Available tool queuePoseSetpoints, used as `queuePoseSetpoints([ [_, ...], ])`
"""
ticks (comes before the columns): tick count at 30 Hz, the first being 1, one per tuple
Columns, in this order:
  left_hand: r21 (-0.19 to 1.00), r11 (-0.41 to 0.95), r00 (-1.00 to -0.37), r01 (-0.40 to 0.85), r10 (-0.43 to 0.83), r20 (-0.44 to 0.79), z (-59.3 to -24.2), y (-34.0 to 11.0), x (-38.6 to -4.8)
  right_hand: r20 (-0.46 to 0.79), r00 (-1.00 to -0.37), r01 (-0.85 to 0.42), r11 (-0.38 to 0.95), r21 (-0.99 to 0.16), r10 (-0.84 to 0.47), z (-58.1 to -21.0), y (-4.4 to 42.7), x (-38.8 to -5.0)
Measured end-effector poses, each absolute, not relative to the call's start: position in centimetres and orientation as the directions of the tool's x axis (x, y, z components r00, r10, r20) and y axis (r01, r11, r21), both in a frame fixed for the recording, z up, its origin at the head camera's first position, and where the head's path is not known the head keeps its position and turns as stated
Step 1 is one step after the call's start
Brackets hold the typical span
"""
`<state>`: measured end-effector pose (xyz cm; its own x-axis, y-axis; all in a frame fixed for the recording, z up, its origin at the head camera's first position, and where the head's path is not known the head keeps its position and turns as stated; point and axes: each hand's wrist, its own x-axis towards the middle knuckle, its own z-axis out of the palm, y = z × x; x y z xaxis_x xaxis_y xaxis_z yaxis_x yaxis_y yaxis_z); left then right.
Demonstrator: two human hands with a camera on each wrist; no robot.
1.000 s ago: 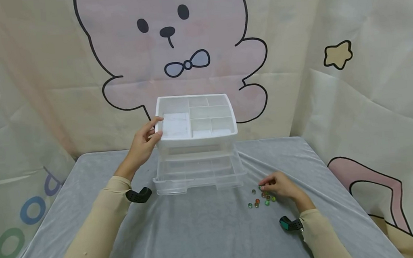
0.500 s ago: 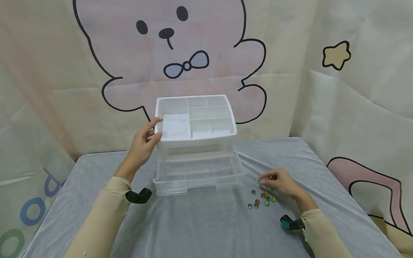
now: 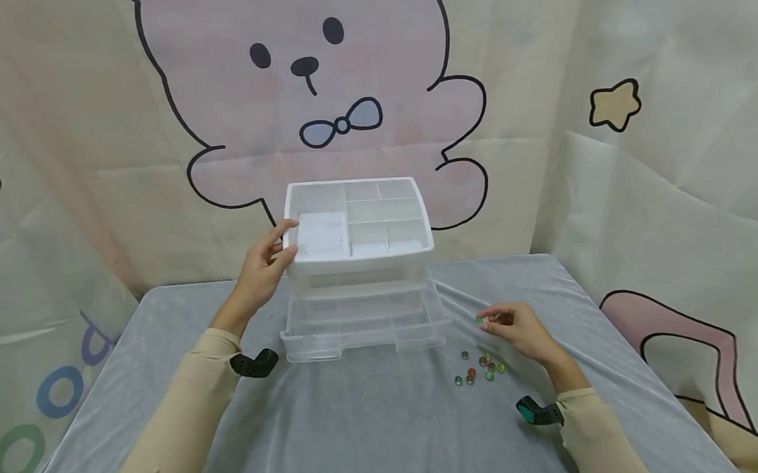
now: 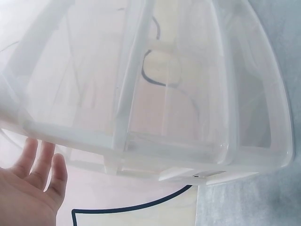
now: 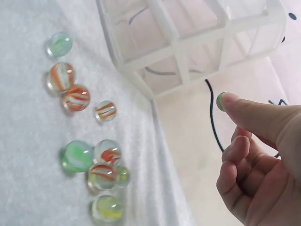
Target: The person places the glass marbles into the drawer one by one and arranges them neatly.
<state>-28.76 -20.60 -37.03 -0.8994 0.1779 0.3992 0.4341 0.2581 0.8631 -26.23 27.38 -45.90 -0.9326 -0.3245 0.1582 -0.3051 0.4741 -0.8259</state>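
Observation:
A white and clear plastic drawer unit (image 3: 361, 263) stands on the cloth, with a divided tray on top. Its lower clear drawer (image 3: 367, 340) sticks out at the front. My left hand (image 3: 258, 274) holds the left edge of the top; the left wrist view shows fingertips (image 4: 57, 175) against the plastic side. Between thumb and finger, my right hand (image 3: 522, 333) pinches a green marble (image 5: 219, 101), raised above the cloth to the right of the unit. Several glass marbles (image 5: 77, 157) with green, orange and yellow swirls lie loose below that hand.
Grey cloth (image 3: 367, 430) covers the table. Behind it hangs a cream backdrop (image 3: 523, 32) with a pink cartoon bear, and similar sheets hang at both sides. Each wrist wears a black band (image 3: 255, 363).
My right hand has lifted slightly up from the loose marbles with the green marble in its pinch. The left hand keeps its hold on the drawer unit.

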Motion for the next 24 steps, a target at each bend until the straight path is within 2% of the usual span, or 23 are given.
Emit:
queuePoseSetpoints([
  [10, 0.863, 0.259, -0.900, 0.433, 0.163, 0.403, -37.1, -20.4, -28.8, 0.269, -0.915, -0.386, 0.459, -0.800, -0.301, -44.2, 26.4, -25.4],
  [24, 0.864, 0.267, -0.903, 0.427, 0.160, 0.398, -37.1, -20.5, -28.8, 0.443, -0.845, -0.532, 0.404, -0.744, -0.298, -42.6, 24.9, -24.0],
])
